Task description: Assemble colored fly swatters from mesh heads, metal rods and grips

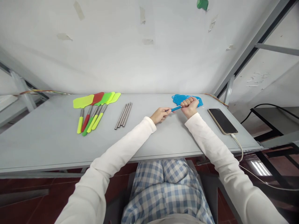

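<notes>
Left hand (160, 115): fingers closed on blue handle (176, 109);
Right hand (189, 107): fingers wrapped round its three-o'clock end;
Metal tubes (127, 114): nine o'clock from left hand.

At nine o'clock the swatters' heads (97, 98) look like smooth matt plastic, their shafts (89, 109) like metal, and their grips (85, 123) again like plastic. Nearer the centre, the rods (123, 115) are bare metal with a dull shine. At two o'clock the blue pile (178, 99) looks like plastic – glossy and wrinkled – while the stick (176, 108) is smooth. The phone (222, 120) at three has glossy black glass. The table (149, 143) is smooth with a faint sheen; at six, the trousers (163, 193) are matt cloth, the floor (32, 202) at seven polished.
</notes>
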Demonstrator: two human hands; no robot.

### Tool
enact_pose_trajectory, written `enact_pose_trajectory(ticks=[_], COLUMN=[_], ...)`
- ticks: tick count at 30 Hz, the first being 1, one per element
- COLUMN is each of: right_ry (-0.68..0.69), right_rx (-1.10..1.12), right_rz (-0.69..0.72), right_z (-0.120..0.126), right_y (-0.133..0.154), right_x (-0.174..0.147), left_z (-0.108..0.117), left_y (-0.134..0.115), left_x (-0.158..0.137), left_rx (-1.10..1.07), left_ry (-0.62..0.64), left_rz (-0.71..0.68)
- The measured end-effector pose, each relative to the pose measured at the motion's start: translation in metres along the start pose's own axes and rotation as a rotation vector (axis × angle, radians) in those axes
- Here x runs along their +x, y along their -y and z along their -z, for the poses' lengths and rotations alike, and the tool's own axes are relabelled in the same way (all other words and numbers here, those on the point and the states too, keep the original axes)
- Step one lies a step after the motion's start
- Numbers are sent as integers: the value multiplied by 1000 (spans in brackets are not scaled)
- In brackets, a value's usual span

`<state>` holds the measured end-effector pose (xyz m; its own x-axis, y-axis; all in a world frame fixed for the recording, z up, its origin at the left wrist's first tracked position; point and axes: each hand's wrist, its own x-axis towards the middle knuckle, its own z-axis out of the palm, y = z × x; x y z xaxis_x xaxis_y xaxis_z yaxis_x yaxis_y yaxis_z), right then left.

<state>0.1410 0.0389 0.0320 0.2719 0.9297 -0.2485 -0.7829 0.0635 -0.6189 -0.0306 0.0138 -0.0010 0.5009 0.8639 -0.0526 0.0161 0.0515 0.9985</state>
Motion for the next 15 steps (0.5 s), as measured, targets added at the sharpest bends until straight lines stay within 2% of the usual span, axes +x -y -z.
enact_pose_trajectory(ticks=[4,7,9,13,15], right_ry=[66,108,93,-12,-53], right_rx=[-59,-59,-63,-78,-77], right_rz=[31,37,37,44,54], right_z=[-7,-8,-6,-4,-6], right_y=[-1,-4,-7,-14,-15], right_x=[-6,-5,-3,-3,-6], left_z=[15,23,20,-4,-18], left_y=[-6,-9,-8,-2,2], left_x=[1,1,0,-7,-10], left_rx=[-340,-360,-195,259,396], left_ry=[256,331,261,-117,-244], left_rz=[309,388,298,-168,-320])
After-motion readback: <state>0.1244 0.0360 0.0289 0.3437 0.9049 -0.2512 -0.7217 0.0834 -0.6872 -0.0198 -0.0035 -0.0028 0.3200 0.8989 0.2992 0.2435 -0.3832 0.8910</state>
